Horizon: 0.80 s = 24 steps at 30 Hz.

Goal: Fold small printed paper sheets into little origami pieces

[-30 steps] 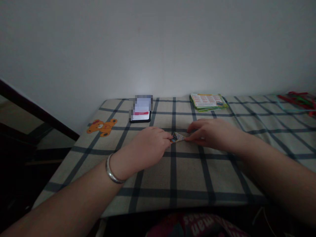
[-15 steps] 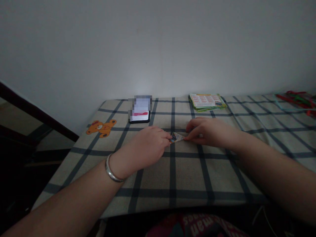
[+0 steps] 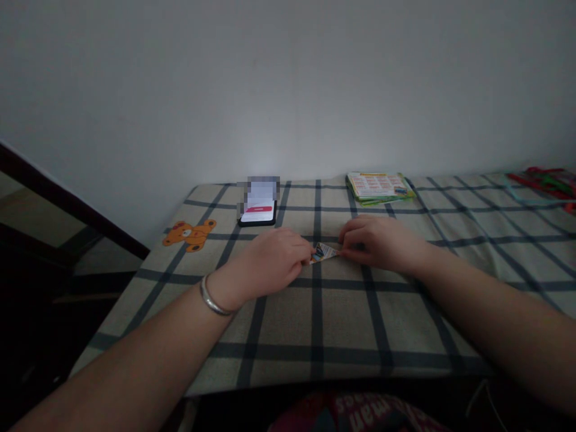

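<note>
A small folded piece of printed paper [image 3: 324, 252] lies on the checked cloth [image 3: 342, 312] between my two hands. My left hand [image 3: 272, 261], with a silver bangle [image 3: 212, 299] on its wrist, pinches the paper's left end with closed fingers. My right hand [image 3: 382, 243] presses curled fingers on the paper's right end. Most of the paper is hidden under the fingertips.
A lit phone [image 3: 258, 204] lies at the back, left of centre. A stack of printed sheets [image 3: 378, 186] sits at the back right. Red and green strips [image 3: 546, 180] lie at the far right. An orange bear [image 3: 189, 233] is printed on the cloth's left side.
Both hands stay on the folded paper with only slight finger shifts. The view has drifted a little, so everything sits slightly to the right.
</note>
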Available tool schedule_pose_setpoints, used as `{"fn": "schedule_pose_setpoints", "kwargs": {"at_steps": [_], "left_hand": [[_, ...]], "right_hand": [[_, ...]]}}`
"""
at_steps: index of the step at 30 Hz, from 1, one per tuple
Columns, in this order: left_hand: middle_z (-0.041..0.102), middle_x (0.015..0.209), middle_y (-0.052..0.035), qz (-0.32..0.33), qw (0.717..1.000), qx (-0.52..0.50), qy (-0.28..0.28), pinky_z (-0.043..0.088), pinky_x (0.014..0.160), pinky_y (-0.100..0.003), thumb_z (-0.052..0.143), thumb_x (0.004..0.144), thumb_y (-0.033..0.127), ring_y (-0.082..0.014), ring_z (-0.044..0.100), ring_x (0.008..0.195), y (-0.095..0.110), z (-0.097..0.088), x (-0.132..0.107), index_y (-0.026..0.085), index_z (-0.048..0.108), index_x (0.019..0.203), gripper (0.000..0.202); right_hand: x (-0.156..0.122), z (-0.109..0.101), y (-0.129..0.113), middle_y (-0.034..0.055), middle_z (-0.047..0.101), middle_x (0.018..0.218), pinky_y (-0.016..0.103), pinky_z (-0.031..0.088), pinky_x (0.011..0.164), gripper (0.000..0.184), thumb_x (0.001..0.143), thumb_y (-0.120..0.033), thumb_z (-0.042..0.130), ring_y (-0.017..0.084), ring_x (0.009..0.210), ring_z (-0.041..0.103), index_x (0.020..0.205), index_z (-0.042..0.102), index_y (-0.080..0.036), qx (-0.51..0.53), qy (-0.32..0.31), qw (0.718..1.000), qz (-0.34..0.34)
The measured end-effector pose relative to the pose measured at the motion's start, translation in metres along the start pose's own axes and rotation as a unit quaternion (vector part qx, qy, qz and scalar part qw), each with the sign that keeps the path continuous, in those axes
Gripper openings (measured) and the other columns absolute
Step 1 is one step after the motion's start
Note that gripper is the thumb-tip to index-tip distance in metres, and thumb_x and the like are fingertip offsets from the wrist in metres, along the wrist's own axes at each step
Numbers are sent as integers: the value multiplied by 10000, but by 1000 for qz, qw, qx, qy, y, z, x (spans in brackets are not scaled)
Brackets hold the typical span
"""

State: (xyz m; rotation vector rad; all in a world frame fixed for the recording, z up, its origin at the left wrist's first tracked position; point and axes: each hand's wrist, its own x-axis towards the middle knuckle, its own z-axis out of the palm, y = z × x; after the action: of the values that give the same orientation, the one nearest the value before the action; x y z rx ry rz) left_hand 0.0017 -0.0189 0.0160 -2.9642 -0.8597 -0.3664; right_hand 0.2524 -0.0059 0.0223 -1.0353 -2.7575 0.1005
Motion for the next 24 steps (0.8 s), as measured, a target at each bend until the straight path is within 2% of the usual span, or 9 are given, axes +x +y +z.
{"fn": "schedule_pose_setpoints", "kwargs": {"at_steps": [3, 5, 10, 15, 18, 24], "left_hand": [[700, 906, -60, -1, 1000, 1, -11, 507, 884, -362, 508, 818, 98, -196, 634, 946, 0, 1, 0, 166, 685, 932, 221], [694, 914, -65, -8, 1000, 0, -16, 500, 896, -370, 506, 826, 105, -202, 629, 955, -1, 1, 0, 160, 681, 927, 209], [673, 927, -57, -45, 999, -16, -22, 497, 862, -377, 490, 875, 157, -203, 617, 924, 1, 4, -1, 161, 658, 945, 182], [654, 1075, -60, -68, 997, -40, 1, 493, 899, -371, 530, 882, 193, -205, 600, 1014, 4, 9, -1, 166, 612, 1081, 217], [645, 1130, -54, -89, 994, -45, 39, 492, 906, -375, 582, 857, 199, -211, 595, 1042, 6, 13, -1, 178, 571, 1155, 299], [676, 1022, -10, -104, 990, -65, 71, 496, 826, -324, 566, 864, 153, -180, 628, 938, 1, 19, 1, 205, 602, 1037, 184]], "right_hand": [[4, 8, -7, 46, 674, 828, 273, 357, 614, 215, 883, -327, 568, 155, 728, 584, 786, 691, -179, -50, 25, 998, 19], [6, 12, -11, 41, 669, 811, 272, 346, 611, 205, 873, -351, 577, 163, 741, 586, 812, 684, -187, -55, 35, 997, 31], [7, 19, -14, 37, 684, 892, 278, 362, 662, 198, 872, -345, 576, 177, 812, 602, 963, 698, -219, -48, 57, 997, -19], [8, 21, -17, 29, 678, 829, 281, 329, 618, 204, 894, -348, 546, 167, 756, 596, 903, 705, -221, -62, 59, 996, 3], [9, 22, -20, 36, 675, 795, 286, 316, 601, 223, 896, -351, 538, 161, 719, 587, 866, 702, -203, -69, 62, 995, 25], [10, 22, -23, 36, 694, 854, 280, 341, 617, 188, 869, -290, 549, 167, 758, 607, 926, 706, -206, -63, 52, 996, 45]]}}
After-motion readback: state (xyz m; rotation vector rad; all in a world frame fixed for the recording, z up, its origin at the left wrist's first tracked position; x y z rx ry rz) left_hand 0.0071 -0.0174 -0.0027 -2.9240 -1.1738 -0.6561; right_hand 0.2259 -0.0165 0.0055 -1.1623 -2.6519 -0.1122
